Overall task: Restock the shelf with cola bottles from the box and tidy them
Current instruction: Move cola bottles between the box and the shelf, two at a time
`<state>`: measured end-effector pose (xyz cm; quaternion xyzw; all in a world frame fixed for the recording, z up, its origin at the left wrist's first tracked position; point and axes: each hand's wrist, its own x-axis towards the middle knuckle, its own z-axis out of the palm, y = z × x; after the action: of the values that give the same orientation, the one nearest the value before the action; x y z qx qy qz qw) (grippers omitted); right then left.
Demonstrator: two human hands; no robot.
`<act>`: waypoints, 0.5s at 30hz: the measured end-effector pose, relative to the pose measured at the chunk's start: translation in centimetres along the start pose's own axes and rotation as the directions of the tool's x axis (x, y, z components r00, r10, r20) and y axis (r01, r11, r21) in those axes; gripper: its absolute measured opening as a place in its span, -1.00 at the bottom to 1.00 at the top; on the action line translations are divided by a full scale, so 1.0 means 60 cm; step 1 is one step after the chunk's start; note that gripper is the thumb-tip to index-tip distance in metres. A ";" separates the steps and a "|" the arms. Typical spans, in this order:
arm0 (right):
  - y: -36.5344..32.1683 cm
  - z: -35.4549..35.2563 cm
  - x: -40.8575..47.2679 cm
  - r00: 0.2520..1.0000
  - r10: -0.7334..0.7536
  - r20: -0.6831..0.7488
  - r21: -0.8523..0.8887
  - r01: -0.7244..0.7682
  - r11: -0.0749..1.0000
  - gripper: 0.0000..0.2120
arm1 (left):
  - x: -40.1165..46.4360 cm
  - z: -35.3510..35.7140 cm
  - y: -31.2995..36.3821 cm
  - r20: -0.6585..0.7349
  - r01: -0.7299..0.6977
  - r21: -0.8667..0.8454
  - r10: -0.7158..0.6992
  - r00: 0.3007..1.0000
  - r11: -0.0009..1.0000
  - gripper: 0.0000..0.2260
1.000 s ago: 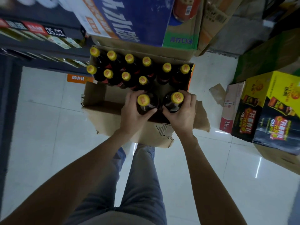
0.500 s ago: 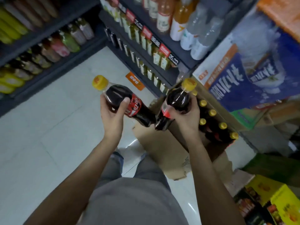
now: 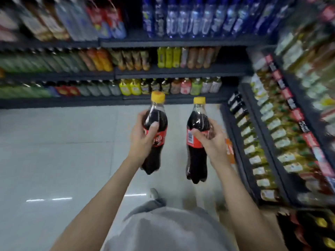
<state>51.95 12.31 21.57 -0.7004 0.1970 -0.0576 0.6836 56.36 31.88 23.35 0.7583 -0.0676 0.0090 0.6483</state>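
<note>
Cola bottles [image 3: 155,131], upright, gripped in hands [image 3: 143,138]

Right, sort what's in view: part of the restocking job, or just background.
Job:
left hand gripping left cola bottle
right hand gripping right cola bottle

Background:
far shelves of assorted drinks
right-hand shelves
tiled floor

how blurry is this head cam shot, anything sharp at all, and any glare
Head view: the shelves at the top and right are smeared by motion blur, labels unreadable; the two cola bottles, left and right, and the left hand and right hand are fairly sharp; light streaks glare off the floor; the edges bow from wide-angle distortion.
</note>
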 end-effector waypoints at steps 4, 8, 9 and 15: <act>-0.056 0.175 0.098 0.991 -0.103 0.080 -0.089 0.110 0.990 -0.52 | 0.117 -0.143 -0.004 0.032 -0.011 0.148 0.007 0.999 0.989 -0.54; -0.122 0.317 0.196 0.963 -0.187 0.195 -0.131 0.214 0.968 -0.48 | 0.222 -0.247 -0.011 -0.063 -0.023 0.226 0.038 0.997 0.974 -0.42; -0.138 0.350 0.222 0.954 -0.220 0.205 -0.130 0.249 0.960 -0.46 | 0.250 -0.269 -0.011 -0.079 -0.047 0.229 0.066 0.995 0.972 -0.40; -0.226 0.531 0.387 0.895 -0.402 0.194 -0.170 0.434 0.885 -0.44 | 0.428 -0.384 -0.031 -0.202 -0.128 0.278 0.188 0.961 0.952 -0.28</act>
<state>87.06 33.71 28.59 -0.7966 -0.0070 -0.1290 0.5906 83.72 52.49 27.80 0.8236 -0.0526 0.1562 0.5426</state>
